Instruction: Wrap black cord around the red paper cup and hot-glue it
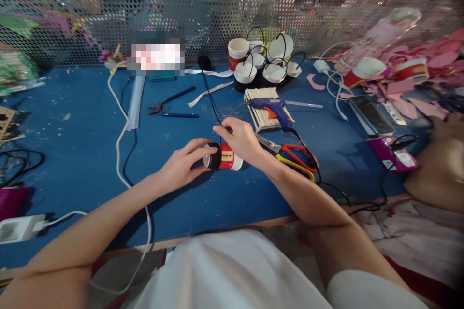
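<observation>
A red paper cup (228, 156) lies on its side on the blue table, its white rim facing right. Black cord is wound in a band (215, 156) around its base end. My left hand (180, 163) grips that base end, thumb and fingers on either side. Above the cup, my right hand (239, 138) is closed in a pinch on the black cord (209, 94), which runs up the table to a small black ball of cord (204, 62). A hot glue gun (270, 108) rests on a bundle of pale sticks (258, 120) beyond my right hand.
Red-handled scissors (295, 154) lie beside my right forearm. Blue-handled pliers (174, 106) and white ribbon (210, 93) are farther back. Several cups with black cord handles (273, 72) stand by the mesh (210, 9). At right are a phone (371, 115) and another person's arm (437, 169).
</observation>
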Demonstrator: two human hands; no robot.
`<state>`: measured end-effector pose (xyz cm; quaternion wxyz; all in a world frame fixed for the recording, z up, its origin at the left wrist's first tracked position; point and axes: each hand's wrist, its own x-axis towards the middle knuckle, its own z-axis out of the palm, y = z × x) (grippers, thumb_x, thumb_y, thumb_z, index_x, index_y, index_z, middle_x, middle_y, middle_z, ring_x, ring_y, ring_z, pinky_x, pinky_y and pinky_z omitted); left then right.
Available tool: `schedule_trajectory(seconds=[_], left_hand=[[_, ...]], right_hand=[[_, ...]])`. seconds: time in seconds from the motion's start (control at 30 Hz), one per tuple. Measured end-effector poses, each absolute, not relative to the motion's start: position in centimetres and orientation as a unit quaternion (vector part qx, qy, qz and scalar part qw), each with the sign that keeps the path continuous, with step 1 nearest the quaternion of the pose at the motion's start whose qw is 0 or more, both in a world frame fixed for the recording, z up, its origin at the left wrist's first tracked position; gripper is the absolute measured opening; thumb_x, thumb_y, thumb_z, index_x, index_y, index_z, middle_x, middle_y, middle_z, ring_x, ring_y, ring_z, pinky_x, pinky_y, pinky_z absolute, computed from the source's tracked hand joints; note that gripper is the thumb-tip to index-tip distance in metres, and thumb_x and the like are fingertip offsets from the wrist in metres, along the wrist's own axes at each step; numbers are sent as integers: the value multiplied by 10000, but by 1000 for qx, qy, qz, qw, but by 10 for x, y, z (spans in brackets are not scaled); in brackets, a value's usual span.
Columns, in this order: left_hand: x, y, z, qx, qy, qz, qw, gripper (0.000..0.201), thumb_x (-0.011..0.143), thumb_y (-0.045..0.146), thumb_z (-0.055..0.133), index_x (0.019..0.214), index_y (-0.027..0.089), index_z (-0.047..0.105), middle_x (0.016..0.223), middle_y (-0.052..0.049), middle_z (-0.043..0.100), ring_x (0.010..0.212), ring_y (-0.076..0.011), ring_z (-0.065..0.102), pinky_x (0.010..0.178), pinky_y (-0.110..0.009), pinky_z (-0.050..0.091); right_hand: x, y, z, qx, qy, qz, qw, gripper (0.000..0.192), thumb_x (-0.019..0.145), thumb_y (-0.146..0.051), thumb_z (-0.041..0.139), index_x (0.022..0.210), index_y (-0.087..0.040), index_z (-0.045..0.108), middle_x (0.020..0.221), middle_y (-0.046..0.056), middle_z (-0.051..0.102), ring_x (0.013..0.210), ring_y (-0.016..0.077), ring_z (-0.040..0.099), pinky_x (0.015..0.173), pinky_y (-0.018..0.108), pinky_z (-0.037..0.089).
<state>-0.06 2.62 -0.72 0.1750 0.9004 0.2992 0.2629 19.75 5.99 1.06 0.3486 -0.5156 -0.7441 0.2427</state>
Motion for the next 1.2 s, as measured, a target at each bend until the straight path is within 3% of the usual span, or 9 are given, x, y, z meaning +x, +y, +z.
schedule_trajectory(seconds=[0.13,0.3,0.53,0.8,1.2], left_hand=[[-1,24,-3,896,302,253,206,394,841,237,580,1218,202,472,1245,-134,476,1164,-243,506,945,-406,491],[4,23,-5,808,336,305,375,631,755,360,681,1296,196,401,1227,-134,479,1041,-221,581,838,-364,557],[9,22,-4,698,428,267,508,528,772,423,635,1183,124,491,1110,-139,610,876,-200,653,798,-379,556],[10,18,2,691,446,254,509,503,770,397,638,1161,123,480,882,-67,644,715,-156,647,668,-307,558],[7,19,-4,800,319,340,378,485,782,251,655,1224,186,468,1185,-112,515,1089,-203,542,878,-342,536]], right_hand=[[197,60,9,-520,-756,232,323,329,850,-343,537,605,-191,380,580,-45,418,550,81,372,555,242,272],[196,58,11,-516,-763,225,319,335,852,-324,539,604,-193,355,599,-40,429,557,81,376,560,242,275],[192,53,12,-514,-776,205,303,323,858,-311,532,612,-195,359,616,-36,442,564,83,373,554,244,272],[190,49,16,-513,-776,211,300,315,866,-287,527,622,-195,349,626,-31,433,578,86,384,553,245,265],[200,52,25,-470,-775,269,326,306,844,-351,547,605,-174,472,594,-44,457,551,69,384,543,231,297]])
